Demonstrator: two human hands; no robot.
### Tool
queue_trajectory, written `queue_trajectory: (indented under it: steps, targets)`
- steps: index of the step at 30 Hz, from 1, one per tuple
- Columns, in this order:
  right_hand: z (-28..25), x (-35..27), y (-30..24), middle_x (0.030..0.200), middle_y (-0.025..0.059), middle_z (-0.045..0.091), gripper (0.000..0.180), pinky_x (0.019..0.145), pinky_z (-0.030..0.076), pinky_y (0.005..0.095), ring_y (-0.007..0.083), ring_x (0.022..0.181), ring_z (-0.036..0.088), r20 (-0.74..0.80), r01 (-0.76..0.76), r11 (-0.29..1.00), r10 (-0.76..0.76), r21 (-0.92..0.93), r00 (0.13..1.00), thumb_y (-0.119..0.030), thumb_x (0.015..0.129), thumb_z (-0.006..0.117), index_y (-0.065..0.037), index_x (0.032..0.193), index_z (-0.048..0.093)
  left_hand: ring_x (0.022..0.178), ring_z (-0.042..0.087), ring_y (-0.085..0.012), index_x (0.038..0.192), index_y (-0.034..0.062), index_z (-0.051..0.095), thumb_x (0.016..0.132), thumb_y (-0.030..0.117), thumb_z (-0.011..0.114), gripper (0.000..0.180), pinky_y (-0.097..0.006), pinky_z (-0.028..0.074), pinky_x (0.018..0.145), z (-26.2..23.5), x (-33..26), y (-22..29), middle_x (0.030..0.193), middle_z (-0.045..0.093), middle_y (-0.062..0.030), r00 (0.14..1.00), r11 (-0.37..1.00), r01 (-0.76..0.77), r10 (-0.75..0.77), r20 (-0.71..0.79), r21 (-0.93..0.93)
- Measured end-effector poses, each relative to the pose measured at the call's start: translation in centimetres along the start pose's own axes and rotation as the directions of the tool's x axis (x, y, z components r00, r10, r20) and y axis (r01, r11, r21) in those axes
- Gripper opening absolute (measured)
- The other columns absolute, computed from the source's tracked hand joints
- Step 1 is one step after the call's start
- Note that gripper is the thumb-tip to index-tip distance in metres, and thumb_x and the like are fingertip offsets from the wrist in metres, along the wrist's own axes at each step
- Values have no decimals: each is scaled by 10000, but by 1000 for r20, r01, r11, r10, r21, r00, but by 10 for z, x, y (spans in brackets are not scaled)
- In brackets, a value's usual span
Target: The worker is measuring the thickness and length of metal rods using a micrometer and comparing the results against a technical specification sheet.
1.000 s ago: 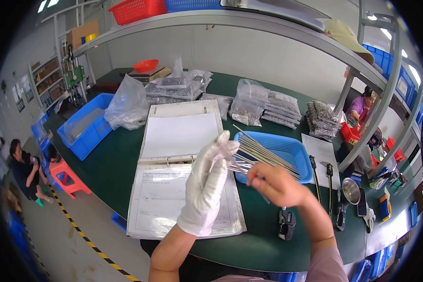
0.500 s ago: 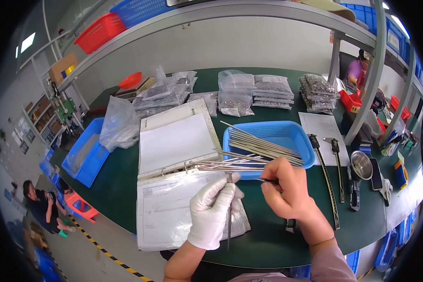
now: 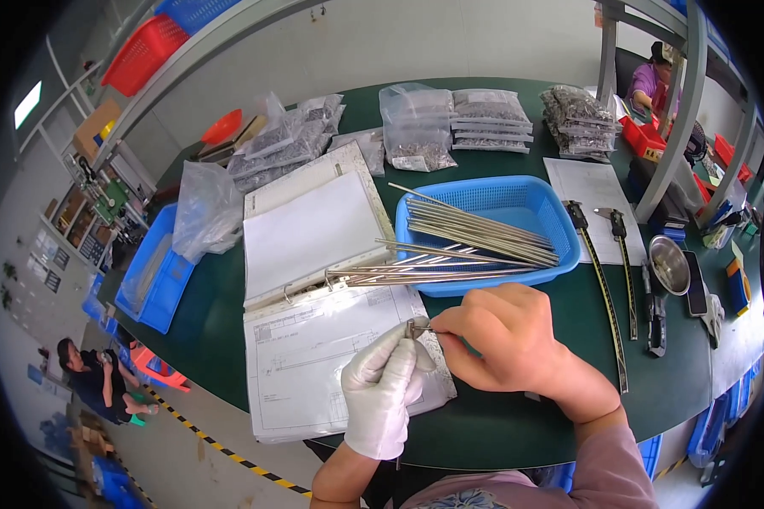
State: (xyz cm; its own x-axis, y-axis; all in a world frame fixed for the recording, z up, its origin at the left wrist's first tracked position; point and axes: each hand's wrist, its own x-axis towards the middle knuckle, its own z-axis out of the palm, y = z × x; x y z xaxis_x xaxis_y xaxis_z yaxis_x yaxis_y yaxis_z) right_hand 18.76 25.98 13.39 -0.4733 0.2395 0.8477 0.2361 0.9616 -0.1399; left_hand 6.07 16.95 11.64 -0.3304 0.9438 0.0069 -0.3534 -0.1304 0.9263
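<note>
My left hand (image 3: 380, 394), in a white glove, is closed around a thin metal rod (image 3: 411, 329). The rod's top end sticks up just above the thumb and fingers, and its lower part runs down behind the glove. My bare right hand (image 3: 509, 339) pinches a small thin dark tool (image 3: 425, 329), mostly hidden by the fingers. The tool's tip meets the rod's top end, touching it or very close. Beneath my left hand lies an open ring binder with a drawing sheet (image 3: 314, 365). Beyond both hands, several long metal rods (image 3: 475, 225) rest slanted in a blue plastic basket (image 3: 573, 254), some reaching over the binder.
Two calipers (image 3: 598, 288) lie right of the basket, beside a metal bowl (image 3: 669, 265) and a phone (image 3: 696, 287). Bags of small metal parts (image 3: 488, 119) are stacked at the back. A blue bin (image 3: 157, 293) stands left. One person (image 3: 98, 377) sits far left, another (image 3: 649, 85) back right.
My right hand has moved left, bringing the dark tool to the rod's top end. My left hand still grips the rod. The whole view has shifted slightly.
</note>
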Motion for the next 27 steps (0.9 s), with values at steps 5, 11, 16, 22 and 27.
queue_trajectory:
  steps: [5, 11, 16, 22, 27]
  targets:
    - [2, -2, -1, 565, 7, 467, 192, 393, 340, 268, 165, 426, 458, 15, 2, 1000, -2, 3, 1000, -30, 594, 650, -78, 758, 562, 464, 308, -20, 1076, -53, 530, 903, 96, 460, 239, -170, 220, 402, -2, -2, -4, 658, 465, -16, 1000, 1000, 9, -9, -18, -7]
    - [6, 2, 3, 589, 3, 498, 192, 433, 367, 285, 179, 463, 486, -73, 78, 993, -85, -92, 994, -37, 602, 660, -72, 767, 567, 471, 336, -10, 1113, -53, 539, 883, 28, 471, 254, -162, 241, 415, -4, -3, -3, 722, 559, -37, 998, 1000, 7, -7, -66, -9]
    - [1, -1, -3, 653, 19, 563, 168, 501, 433, 279, 179, 547, 564, -15, -143, 955, 152, 258, 988, -5, 609, 646, -60, 743, 561, 477, 329, -23, 1112, -71, 501, 898, 107, 475, 280, -165, 228, 413, -5, -4, -1, 690, 490, -26, 998, 1000, 14, -15, -67, -9]
    - [7, -5, -3, 691, 50, 637, 181, 499, 443, 245, 169, 557, 603, -57, -77, 894, 114, 441, 992, 26, 590, 628, -47, 748, 579, 472, 309, -23, 1106, -67, 487, 905, 144, 477, 292, -172, 223, 415, -8, -7, 2, 666, 461, 2, 999, 997, 37, -40, -30, -69]
    - [11, -6, -4, 689, 51, 648, 169, 491, 432, 231, 147, 544, 600, -71, -44, 906, 81, 421, 994, 32, 595, 628, -58, 734, 590, 468, 303, -22, 1114, -61, 479, 907, 150, 476, 295, -174, 223, 414, -8, -11, 4, 663, 452, 7, 998, 996, 48, -51, -39, -72]
